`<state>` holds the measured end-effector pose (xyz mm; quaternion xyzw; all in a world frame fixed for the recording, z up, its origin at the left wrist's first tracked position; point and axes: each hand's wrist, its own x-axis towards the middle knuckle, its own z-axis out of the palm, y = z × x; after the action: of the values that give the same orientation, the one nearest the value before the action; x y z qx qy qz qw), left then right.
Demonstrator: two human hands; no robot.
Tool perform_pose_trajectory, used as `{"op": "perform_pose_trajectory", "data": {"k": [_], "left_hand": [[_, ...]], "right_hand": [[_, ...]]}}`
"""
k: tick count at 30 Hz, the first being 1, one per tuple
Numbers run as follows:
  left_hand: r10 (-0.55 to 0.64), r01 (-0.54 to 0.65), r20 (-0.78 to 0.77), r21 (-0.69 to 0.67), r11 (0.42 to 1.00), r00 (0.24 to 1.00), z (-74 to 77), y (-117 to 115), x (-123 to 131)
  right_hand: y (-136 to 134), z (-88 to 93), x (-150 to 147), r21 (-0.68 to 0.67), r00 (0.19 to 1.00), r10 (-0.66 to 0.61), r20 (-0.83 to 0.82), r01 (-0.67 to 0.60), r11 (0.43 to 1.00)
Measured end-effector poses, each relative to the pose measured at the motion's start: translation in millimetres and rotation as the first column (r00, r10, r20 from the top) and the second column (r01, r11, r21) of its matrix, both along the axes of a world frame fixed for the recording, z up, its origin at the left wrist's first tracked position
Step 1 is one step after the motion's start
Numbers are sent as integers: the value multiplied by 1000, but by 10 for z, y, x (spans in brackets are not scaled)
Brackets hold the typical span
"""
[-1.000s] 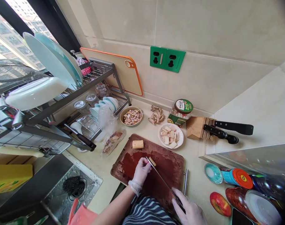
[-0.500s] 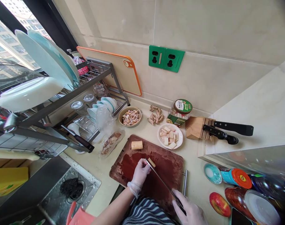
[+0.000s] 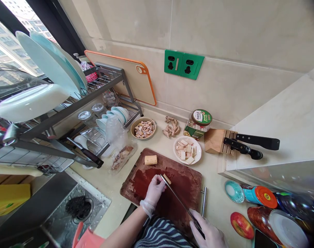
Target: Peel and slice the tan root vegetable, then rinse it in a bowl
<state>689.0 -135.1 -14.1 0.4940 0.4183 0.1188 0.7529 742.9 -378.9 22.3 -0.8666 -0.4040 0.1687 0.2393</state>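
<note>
Evidently, the right hand [image 3: 210, 230] is wrapped firmly around the handle of a knife [image 3: 181, 203], near the board's right edge, so that the blade slants across to the middle of the board [image 3: 190, 184]. The left hand [image 3: 154, 191] is bent in at the blade's far end, fingers curled and thumb drawn close to them, a posture that seems meant to steady the work there; whether anything is pinched between the fingertips is hidden. Both hands wear clear gloves, likely to keep them clean.

Just beyond the blade, near the board's middle, lies a narrow piece [image 3: 167, 178], close to the left fingertips. A thicker chunk [image 3: 151, 159] rests apart by the board's far left corner, probably to leave the middle free for cutting. The plate [image 3: 199, 153] stands on the counter [image 3: 216, 187] just past the far edge, toward the far right corner, perhaps to keep the cut slices [image 3: 189, 148] within easy reach.

The chunk is a stubby, cream-yellow cylinder lying on its side with squared-off ends. The narrow piece is similarly pale, though partly screened by the blade. The slices look flat, whitish and roughly four-sided, some faintly pink, overlapping loosely.
</note>
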Motion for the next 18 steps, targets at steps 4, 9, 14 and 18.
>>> {"op": "perform_pose_trajectory", "data": {"k": [4,9,14,18], "left_hand": [[0,0,-9,-9,1000,1000,25,0,8],[-2,3,-18,9,1000,1000,23,4,5],[-13,13,-10,12,1000,1000,11,2,5],[-3,3,3,-5,1000,1000,42,-3,12]], "right_hand": [[17,-3,-58,5,993,-113,-27,113,994],[45,-15,-113,-29,986,-160,-48,159,987],[61,-5,-113,-38,989,-148,-12,147,988],[79,-23,-141,-150,988,-124,89,136,979]]}}
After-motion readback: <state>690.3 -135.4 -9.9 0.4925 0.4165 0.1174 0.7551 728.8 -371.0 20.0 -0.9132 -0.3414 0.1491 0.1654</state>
